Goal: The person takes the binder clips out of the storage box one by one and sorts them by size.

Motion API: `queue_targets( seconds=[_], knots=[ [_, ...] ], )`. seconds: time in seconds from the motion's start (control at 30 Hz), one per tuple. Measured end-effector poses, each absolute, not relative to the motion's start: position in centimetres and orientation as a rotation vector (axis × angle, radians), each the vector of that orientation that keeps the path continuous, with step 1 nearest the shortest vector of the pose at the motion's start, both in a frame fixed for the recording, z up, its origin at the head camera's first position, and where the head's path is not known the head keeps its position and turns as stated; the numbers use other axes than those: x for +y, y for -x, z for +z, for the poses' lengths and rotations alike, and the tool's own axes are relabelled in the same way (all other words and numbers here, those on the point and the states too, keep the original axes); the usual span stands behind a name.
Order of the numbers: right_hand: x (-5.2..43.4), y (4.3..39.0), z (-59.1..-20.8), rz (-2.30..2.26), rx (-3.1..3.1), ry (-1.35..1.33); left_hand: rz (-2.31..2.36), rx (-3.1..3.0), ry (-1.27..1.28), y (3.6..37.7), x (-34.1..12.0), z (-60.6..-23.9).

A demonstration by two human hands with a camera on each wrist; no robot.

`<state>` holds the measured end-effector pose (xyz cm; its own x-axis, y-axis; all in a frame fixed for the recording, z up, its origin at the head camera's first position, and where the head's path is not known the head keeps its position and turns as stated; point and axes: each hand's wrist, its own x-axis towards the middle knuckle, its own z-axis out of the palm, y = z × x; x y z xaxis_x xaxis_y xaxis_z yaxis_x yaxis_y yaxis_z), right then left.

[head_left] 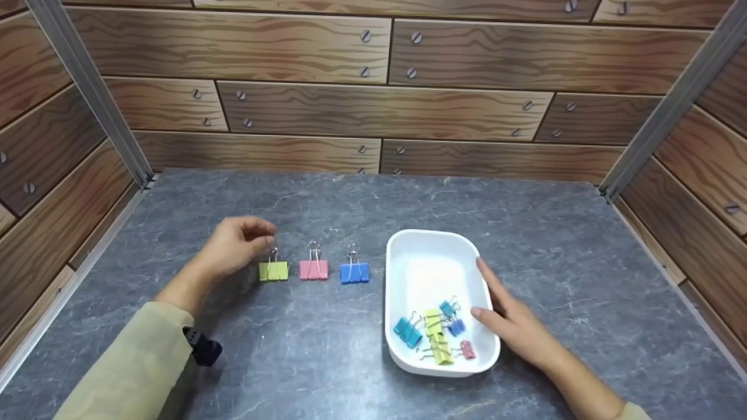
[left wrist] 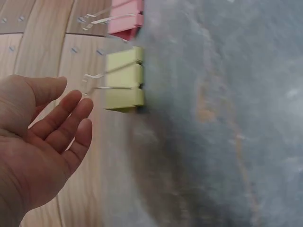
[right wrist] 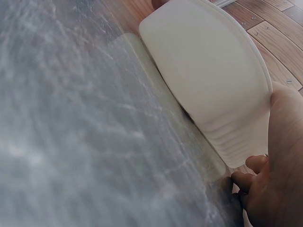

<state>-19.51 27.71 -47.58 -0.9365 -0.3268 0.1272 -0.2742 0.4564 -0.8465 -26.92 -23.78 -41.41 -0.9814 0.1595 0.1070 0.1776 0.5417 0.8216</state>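
Note:
A yellow-green binder clip (head_left: 273, 270) stands on the table at the left of a row, followed by a pink binder clip (head_left: 314, 269) and a blue binder clip (head_left: 355, 273). My left hand (head_left: 236, 248) is just beside the wire handles of the yellow-green clip; in the left wrist view its fingers (left wrist: 71, 123) are loosely bent and hold nothing. With its thumb over the rim and its fingers along the outer wall, my right hand (head_left: 516, 326) holds the right side of a white plastic tub (head_left: 432, 245).
Several smaller binder clips lie in the near end of the tub, among them a teal clip (head_left: 408, 332), a yellow clip (head_left: 440, 349) and a small pink clip (head_left: 467, 349). Wood-patterned walls (head_left: 327, 108) enclose the grey marbled table (head_left: 292, 361) at the back and sides.

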Motion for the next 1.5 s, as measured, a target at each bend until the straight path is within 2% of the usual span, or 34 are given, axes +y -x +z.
queue_targets(
  seconds=[0.17,0.33,0.67,1.0,1.3,1.5],
  knots=[
    [27.8,19.5,-47.7,-1.522,2.639,0.557,-1.411,-2.721,0.394,26.6,-22.2,-38.8],
    [27.8,19.6,-47.8,-1.515,2.649,0.563,-1.43,-2.728,0.626,26.0,-19.0,-36.7],
    [27.8,19.5,-47.8,-1.517,2.649,0.561,-1.536,-2.715,1.065,25.0,-11.4,-35.3],
    [27.8,19.5,-47.8,-1.491,2.665,0.566,-1.639,-2.793,1.282,25.0,-5.6,-37.0],
    [27.6,19.6,-47.7,-1.517,2.626,0.56,-1.791,-2.755,1.384,25.4,-4.0,-39.1],
    [27.7,19.5,-47.8,-1.525,2.63,0.55,-1.645,-2.795,1.497,25.3,-3.8,-40.1]
  ],
)
